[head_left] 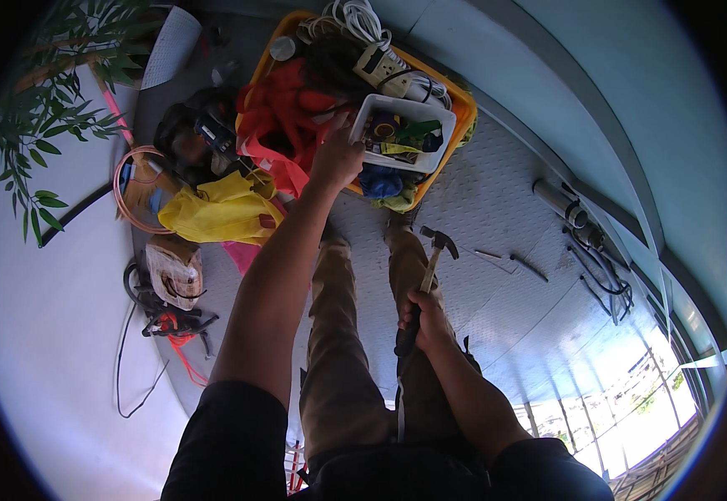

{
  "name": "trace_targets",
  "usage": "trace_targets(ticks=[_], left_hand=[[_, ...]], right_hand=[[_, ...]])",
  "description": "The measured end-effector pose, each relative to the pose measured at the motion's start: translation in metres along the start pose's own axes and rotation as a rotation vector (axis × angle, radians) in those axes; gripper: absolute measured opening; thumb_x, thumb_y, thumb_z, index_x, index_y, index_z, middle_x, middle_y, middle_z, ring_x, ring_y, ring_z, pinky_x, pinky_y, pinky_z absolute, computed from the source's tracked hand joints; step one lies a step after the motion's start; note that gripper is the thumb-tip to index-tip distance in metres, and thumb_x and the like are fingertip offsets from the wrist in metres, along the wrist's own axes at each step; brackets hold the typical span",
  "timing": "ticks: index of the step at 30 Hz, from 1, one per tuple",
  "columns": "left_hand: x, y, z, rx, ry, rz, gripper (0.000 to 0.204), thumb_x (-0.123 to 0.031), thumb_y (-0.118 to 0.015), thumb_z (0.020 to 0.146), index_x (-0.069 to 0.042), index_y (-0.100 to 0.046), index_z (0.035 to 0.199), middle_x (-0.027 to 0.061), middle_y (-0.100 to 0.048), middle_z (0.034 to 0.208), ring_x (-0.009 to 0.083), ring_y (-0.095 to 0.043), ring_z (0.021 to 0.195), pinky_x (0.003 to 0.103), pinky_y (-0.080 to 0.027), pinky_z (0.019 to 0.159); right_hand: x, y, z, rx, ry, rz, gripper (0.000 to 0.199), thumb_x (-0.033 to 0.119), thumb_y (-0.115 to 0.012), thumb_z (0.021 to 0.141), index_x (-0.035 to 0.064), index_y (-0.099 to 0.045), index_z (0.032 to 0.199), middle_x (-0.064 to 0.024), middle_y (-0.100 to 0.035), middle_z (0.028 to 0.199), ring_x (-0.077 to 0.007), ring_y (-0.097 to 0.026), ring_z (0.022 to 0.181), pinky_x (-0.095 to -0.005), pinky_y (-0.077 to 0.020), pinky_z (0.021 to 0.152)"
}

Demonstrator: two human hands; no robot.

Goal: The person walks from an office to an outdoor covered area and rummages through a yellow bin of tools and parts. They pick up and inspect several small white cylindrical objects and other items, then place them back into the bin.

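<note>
A claw hammer is upright in my right hand, with the fingers wrapped round its dark handle and the metal head at the top. My left hand reaches forward and grips the left edge of a small white plastic bin, thumb side toward the bin. Inside that bin lie several small items, among them a dark roll and something green; most are too jumbled to name. The bin rests on top of a larger yellow crate packed with red cloth, a power strip and coiled white cable.
Yellow cloth, copper-coloured tubing and dark tools lie left of the crate. Below them sits a wrapped block beside a cord-trailing tool. A grey cylinder and black hoses lie along the right wall. Leaves overhang the far left.
</note>
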State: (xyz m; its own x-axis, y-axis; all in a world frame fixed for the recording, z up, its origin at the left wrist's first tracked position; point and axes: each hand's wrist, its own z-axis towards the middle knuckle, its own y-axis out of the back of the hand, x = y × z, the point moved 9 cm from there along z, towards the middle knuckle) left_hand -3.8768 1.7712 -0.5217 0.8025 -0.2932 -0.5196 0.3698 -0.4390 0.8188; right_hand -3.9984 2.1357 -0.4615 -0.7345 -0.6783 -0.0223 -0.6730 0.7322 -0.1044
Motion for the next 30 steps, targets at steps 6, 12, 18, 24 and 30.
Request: trace_targets(ticks=[6,12,18,24,30], left_hand=[[-0.027,0.055,-0.022,-0.295,0.28,-0.025,0.061,-0.02,-0.069,0.082,-0.011,-0.049,0.139,0.0164,-0.064,0.117,0.0355,-0.068,0.095,0.046,-0.059,0.081],[-0.095,0.024,0.027,0.023,-0.24,-0.001,0.029,-0.015,-0.072,0.081,-0.006,-0.065,0.107,0.0127,-0.07,0.105,0.0285,-0.067,0.104,0.041,-0.053,0.092],[-0.069,-0.067,0.086,0.68,-0.023,0.394,0.033,-0.013,-0.06,0.087,-0.012,-0.069,0.119,0.0156,-0.073,0.112,0.0346,-0.07,0.105,0.042,-0.055,0.093],[-0.088,-0.035,0.066,0.461,-0.013,0.049,0.036,-0.018,-0.067,0.086,-0.016,-0.068,0.122,0.0162,-0.073,0.109,0.0331,-0.069,0.105,0.043,-0.052,0.095],[-0.041,0.132,0.025,-0.373,0.259,-1.267,0.024,-0.022,-0.064,0.1,-0.01,-0.059,0.12,0.0025,-0.064,0.089,0.0148,-0.061,0.081,0.032,-0.052,0.077]], right_hand=[[-0.002,0.001,0.001,-0.01,-0.018,-0.005,0.011,0.022,-0.063,0.091,0.0128,-0.056,0.093,-0.0021,-0.055,0.074,-0.0149,-0.055,0.062,-0.0357,-0.0526,0.057],[-0.009,0.0,0.006,0.015,-0.044,0.007,0.015,0.025,-0.067,0.091,0.0127,-0.059,0.091,-0.002,-0.057,0.08,-0.015,-0.058,0.071,-0.0392,-0.0558,0.065],[-0.005,0.0,0.006,0.034,-0.056,0.003,0.017,0.027,-0.067,0.089,0.0126,-0.059,0.091,-0.002,-0.057,0.083,-0.0152,-0.059,0.077,-0.04,-0.0575,0.069],[0.003,0.0,0.004,0.021,-0.073,0.059,0.016,0.026,-0.067,0.09,0.0128,-0.059,0.092,-0.002,-0.056,0.084,-0.0155,-0.058,0.08,-0.0405,-0.0576,0.072],[0.007,0.002,0.007,0.029,-0.074,0.078,0.015,0.025,-0.066,0.09,0.0128,-0.059,0.093,-0.0023,-0.057,0.084,-0.0159,-0.058,0.08,-0.0424,-0.057,0.072]])
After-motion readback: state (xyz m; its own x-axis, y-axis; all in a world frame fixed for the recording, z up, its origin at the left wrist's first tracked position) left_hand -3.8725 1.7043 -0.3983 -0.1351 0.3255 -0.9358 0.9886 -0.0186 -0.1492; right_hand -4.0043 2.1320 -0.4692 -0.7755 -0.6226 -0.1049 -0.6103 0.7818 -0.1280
